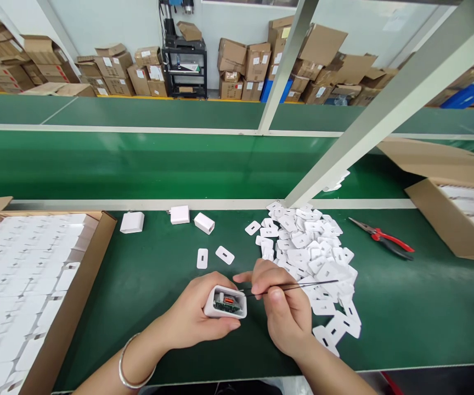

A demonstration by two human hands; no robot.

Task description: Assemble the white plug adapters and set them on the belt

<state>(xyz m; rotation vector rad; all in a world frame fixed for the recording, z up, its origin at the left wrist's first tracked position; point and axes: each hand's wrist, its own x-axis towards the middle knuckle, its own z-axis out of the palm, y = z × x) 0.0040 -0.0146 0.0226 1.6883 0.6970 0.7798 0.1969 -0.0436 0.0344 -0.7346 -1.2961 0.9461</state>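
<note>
My left hand (191,312) holds a white charger housing (225,302), open end up, with a green circuit board and an orange port showing inside. My right hand (283,307) grips thin black tweezers (294,286), their tip at the housing's open end. Just right of my hands lies a pile of several white cover plates (315,258). Two single cover plates (213,257) lie on the green mat above my left hand. Three closed white chargers (171,219) sit near the mat's far edge.
A cardboard box (48,340) packed with white chargers stands at the left. Red-handled pliers (385,240) lie at the right, beside another open cardboard box (446,225). A green conveyor belt (138,164) runs beyond the mat. A slanted white frame post (368,126) crosses overhead. Cartons are stacked against the back wall.
</note>
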